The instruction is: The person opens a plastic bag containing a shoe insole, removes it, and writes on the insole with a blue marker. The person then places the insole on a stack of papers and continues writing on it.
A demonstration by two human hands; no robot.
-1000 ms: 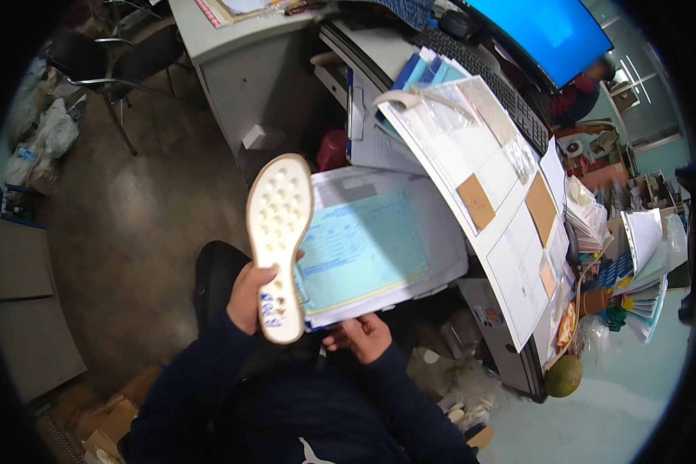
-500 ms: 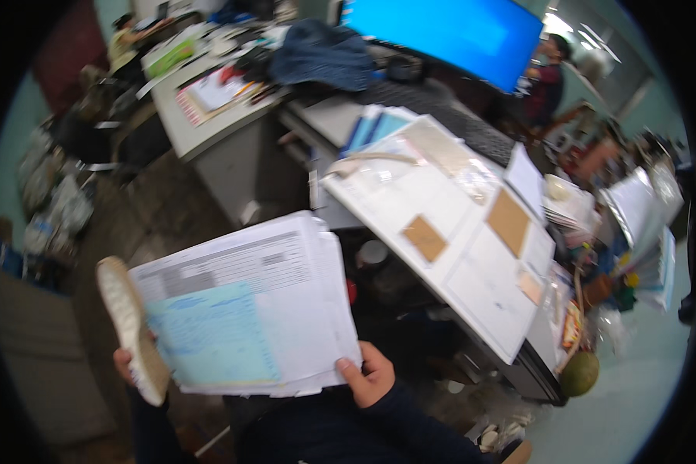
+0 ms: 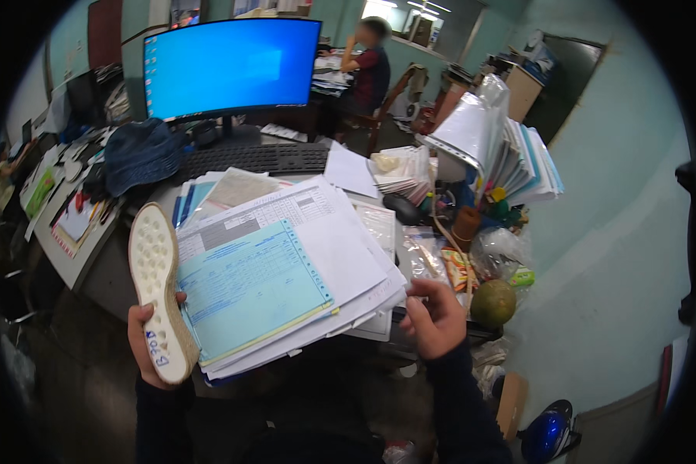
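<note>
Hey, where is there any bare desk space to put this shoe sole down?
A small strip of the left table looks bare, between the notepad and the front corner. It's crowded behind your paper stack by the keyboard, and rightward: mouse, plastic bag, green fruit.

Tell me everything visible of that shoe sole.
The shoe sole has a cream, dimpled face, blue handwriting near its lower end, and a tan, woven-looking side. No upper shows. It is held nearly upright, broad end up, its lower part in the left hand, beside the paper stack; whether they touch is unclear.
</note>
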